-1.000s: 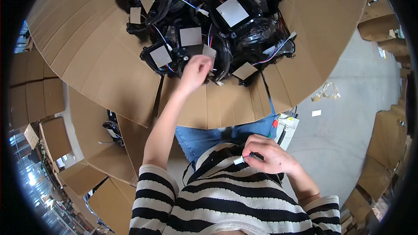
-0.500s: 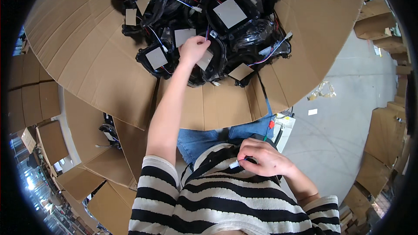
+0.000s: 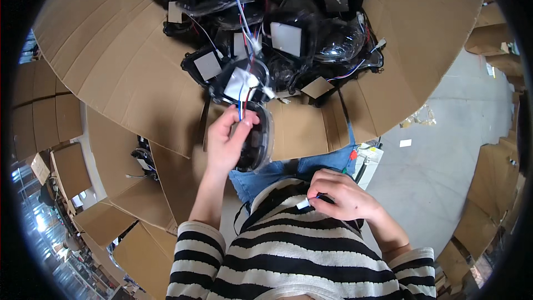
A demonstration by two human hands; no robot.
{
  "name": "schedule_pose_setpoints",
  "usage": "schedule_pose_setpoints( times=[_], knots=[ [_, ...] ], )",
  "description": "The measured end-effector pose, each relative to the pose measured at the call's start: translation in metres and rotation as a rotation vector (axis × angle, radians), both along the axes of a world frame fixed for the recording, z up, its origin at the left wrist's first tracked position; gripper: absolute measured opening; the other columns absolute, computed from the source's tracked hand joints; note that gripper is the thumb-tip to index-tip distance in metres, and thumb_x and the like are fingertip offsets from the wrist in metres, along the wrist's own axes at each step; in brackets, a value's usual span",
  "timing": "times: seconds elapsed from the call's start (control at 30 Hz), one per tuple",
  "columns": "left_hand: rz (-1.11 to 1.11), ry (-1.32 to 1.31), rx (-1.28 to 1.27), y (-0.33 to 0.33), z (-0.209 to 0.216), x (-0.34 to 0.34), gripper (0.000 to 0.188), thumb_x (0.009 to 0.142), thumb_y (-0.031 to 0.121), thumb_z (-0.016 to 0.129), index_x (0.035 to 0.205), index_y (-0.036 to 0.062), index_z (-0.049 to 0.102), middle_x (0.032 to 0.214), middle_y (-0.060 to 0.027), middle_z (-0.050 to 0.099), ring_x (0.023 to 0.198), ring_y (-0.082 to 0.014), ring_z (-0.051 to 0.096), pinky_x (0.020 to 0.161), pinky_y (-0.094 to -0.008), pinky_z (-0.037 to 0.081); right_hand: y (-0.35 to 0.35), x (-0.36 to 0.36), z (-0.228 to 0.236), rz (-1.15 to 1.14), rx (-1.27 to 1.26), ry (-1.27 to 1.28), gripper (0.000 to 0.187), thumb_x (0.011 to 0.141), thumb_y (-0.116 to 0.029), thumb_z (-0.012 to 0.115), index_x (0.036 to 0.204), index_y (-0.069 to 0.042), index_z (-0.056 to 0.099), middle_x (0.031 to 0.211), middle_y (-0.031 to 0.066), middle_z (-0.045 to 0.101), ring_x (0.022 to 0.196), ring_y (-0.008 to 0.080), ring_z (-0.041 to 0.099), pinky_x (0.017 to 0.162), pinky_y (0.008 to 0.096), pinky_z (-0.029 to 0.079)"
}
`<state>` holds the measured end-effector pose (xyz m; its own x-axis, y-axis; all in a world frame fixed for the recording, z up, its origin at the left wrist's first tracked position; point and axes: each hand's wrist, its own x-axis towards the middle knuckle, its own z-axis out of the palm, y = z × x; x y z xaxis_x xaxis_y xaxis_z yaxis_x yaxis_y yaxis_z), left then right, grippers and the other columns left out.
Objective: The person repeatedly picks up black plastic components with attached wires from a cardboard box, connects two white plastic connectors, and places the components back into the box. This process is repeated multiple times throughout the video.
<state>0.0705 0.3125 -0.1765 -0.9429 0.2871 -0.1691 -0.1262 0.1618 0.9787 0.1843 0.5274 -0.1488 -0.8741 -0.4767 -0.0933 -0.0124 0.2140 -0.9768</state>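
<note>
My left hand [image 3: 226, 138] is closed on the blue, white and red wires [image 3: 242, 110] of a black lamp unit [image 3: 261, 147]. The lamp has a clear lens edge and hangs beside and behind my fingers, above the near edge of a big cardboard box [image 3: 311, 133]. Just beyond it, several similar black lamp units [image 3: 338, 41] lie piled, with grey square pads and loose wires ending in white plugs. Close to my striped shirt, my right hand [image 3: 344, 197] pinches a white plug connector [image 3: 303, 204] with dark wire at its back.
The box's wide flaps [image 3: 111, 44] spread left and right. Another open carton [image 3: 125, 161] with a few lamp units stands at the left. On the grey floor [image 3: 438, 116] at the right lie clear plastic scrap [image 3: 425, 115] and a white paper [image 3: 406, 143]. Cartons line the right side.
My left hand has come back from the pile toward my body, lifting a lamp unit by its wires. My right hand keeps the white connector in nearly the same place.
</note>
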Motion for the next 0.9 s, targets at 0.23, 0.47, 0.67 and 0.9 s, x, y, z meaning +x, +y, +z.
schedule_pose_setpoints(
  times=[0.23,0.47,0.67,0.9],
  knots=[
    [-0.05,-0.117,0.373,0.011,0.014,0.027,0.021,0.09,0.013,0.034,0.103,0.0002,0.043,0.064,-0.0004,0.04,0.06,-0.0073,0.039,0.057,-0.0209,0.036,-0.004,0.0,0.006,0.004,0.016,0.002,0.007,0.068,-0.004,0.056,0.073,-0.002,0.052,0.073,0.0087,0.049,0.07,0.0257,0.048,0.061,0.0338,0.04],
    [-0.194,-0.13,0.036,0.014,0.019,0.028,0.037,0.088,0.015,0.04,0.121,0.0014,0.033,0.076,0.0006,0.043,0.062,-0.005,0.037,0.059,-0.0186,0.034,-0.006,-0.003,0.014,-0.025,0.02,0.011,0.007,0.067,-0.002,0.056,0.073,-0.002,0.052,0.072,0.0086,0.049,0.069,0.0253,0.049,0.06,0.0328,0.04],
    [-0.261,-0.047,-0.055,0.019,0.022,0.034,0.039,0.088,0.018,0.039,0.122,0.0021,0.031,0.077,-0.004,0.045,0.06,-0.0114,0.043,0.056,-0.0218,0.038,-0.007,-0.011,0.023,-0.147,-0.019,0.056,0.006,0.069,-0.001,0.057,0.073,-0.001,0.052,0.071,0.0083,0.049,0.067,0.0249,0.049,0.059,0.0321,0.04],
    [-0.124,0.393,-0.404,0.029,0.018,0.043,0.045,0.081,0.01,0.048,0.122,-0.0015,0.032,0.073,-0.0115,0.047,0.06,-0.0245,0.05,0.055,-0.0323,0.042,-0.023,-0.022,0.031,-0.347,-0.055,-0.002,0.009,0.068,-0.001,0.059,0.073,-0.001,0.052,0.07,0.0067,0.049,0.061,0.0181,0.047,0.053,0.0259,0.037]
  ],
)
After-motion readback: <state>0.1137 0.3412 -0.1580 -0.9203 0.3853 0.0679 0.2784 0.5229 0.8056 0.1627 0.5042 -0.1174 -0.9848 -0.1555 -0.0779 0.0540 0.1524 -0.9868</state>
